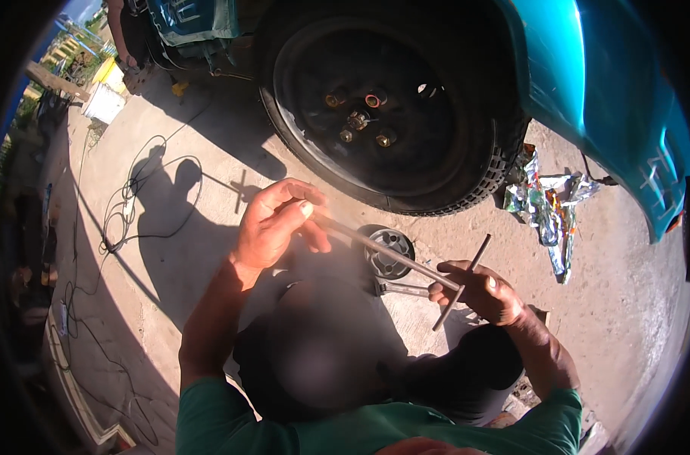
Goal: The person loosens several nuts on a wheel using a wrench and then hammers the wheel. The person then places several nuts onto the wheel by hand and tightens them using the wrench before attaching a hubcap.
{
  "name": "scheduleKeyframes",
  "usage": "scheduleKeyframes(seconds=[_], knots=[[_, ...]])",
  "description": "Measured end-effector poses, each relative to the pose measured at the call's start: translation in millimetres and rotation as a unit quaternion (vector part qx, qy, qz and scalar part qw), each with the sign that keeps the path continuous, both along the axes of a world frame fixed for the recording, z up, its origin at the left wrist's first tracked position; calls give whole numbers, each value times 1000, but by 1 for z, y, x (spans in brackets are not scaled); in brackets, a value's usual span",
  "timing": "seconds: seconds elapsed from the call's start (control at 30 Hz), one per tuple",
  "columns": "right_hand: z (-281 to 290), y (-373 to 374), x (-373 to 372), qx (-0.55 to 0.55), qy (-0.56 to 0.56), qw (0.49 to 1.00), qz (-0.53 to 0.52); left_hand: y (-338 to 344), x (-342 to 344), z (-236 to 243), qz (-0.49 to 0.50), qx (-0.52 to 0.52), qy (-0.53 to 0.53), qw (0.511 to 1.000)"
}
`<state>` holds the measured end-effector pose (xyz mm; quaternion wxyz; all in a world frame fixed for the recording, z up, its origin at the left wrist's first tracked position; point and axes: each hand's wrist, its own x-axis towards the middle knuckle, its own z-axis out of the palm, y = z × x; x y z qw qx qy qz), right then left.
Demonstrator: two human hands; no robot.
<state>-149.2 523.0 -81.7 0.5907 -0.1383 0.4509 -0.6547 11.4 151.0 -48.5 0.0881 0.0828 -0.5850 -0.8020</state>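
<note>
1. L hand (pixel 280 224): half-curled, thumb toward fingers, at far end of the T-bar; blur, so can't tell if it grips or just steadies. Rod's tip is hidden there.
2. T-bar (pixel 394 259): slim, dull-metal rod slanting down from L hand to R hand, with a thin, straight crosspiece at the R end. Step in hand, prob.: readying this tool at the wheel. Next move likely calls for tip up, square to a nut, both hands steadying.
3. Wheel (pixel 299 68): beyond and above both hands, not touched; black steel disc, matte, scuffed at rim. Nuts (pixel 386 138) approx. mid-disc, small, some rust-brown. Tire (pixel 504 144): black rubber, chunky tread blocks.
4. Round part (pixel 390 252): grey, w/ recesses, on rough concrete, btwn the hands, under the rod. Metal tool (pixel 402 290) lies just below it, partly hidden.
5. R hand (pixel 492 297): loosely closed round the crosspiece end, fingers bent, thumb near the bar.
6. Foil (pixel 549 208): crinkled, shiny silver w/ coloured bits, up and R of R hand.
7. Body panel (pixel 618 98): glossy turquoise, curved, farther up and R.
</note>
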Motion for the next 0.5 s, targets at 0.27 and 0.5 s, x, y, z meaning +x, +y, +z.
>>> scheduleKeyframes(seconds=[0.27, 0.5], knots=[[13, 11, -11, -30, -162, 974, -156, 29, -103, -31, -100, 59, 46, 992], [19, -17, -3, 21, 22, 962, -272, 24, -116, -53, -87, 26, -38, 995]])
